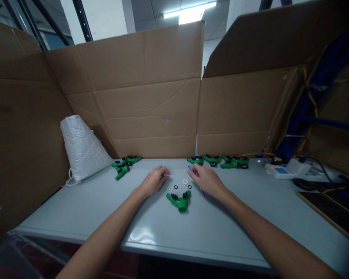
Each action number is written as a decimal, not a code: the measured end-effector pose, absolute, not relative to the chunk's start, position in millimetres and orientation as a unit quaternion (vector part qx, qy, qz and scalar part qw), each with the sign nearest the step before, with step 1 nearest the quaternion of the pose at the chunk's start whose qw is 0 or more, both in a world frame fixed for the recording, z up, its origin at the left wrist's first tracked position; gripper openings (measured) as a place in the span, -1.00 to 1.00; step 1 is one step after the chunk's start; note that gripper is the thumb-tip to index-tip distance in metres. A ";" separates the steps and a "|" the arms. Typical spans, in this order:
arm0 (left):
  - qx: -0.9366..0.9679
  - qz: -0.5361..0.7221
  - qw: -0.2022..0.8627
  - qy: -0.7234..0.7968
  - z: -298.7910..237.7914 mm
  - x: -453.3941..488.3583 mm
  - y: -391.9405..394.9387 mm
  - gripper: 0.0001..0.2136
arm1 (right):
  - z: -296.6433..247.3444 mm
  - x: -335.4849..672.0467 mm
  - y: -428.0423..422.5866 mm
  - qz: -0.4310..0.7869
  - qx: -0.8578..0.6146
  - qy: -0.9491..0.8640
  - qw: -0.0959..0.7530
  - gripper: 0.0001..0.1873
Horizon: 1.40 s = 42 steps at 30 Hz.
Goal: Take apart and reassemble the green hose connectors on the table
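A green Y-shaped hose splitter [180,202] with two black valve levers lies on the table, its wide round end toward me. Just beyond it are a black O-ring [175,187], a second black O-ring [189,186] and a white ring washer [185,181]. My left hand [156,180] rests to their left, fingers loosely curved, with a gap to the thumb and nothing visible in them. On the right, my right hand [205,178] is closed around a thin pick-like tool [190,168]; its bluish end shows at the fingers and a thin tip below the hand.
More green splitters [122,169] lie at the back left, and several [234,162] line the back right. A white wrapped bundle [83,149] leans in the left corner. Cardboard walls [151,112] surround the table [99,207]. A power strip [282,172] and dark panel [331,211] sit at right.
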<state>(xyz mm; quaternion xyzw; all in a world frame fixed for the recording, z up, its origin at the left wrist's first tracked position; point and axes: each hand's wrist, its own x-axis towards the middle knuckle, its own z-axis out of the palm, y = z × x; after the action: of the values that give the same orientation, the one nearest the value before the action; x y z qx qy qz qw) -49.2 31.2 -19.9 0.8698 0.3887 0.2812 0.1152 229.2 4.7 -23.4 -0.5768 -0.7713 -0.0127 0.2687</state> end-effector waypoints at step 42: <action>0.844 0.361 0.087 0.386 -10.4 -46.8 29.7 -0.86 | -28.7 229.5 6.4 -0.011 -0.608 -0.773 0.179 -0.74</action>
<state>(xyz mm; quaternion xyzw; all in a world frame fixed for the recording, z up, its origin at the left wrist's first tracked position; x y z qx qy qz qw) -46.8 29.7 -10.4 0.8442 0.3862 0.3613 0.0875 229.5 6.4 -28.7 -0.6080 -0.7734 -0.0113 0.1792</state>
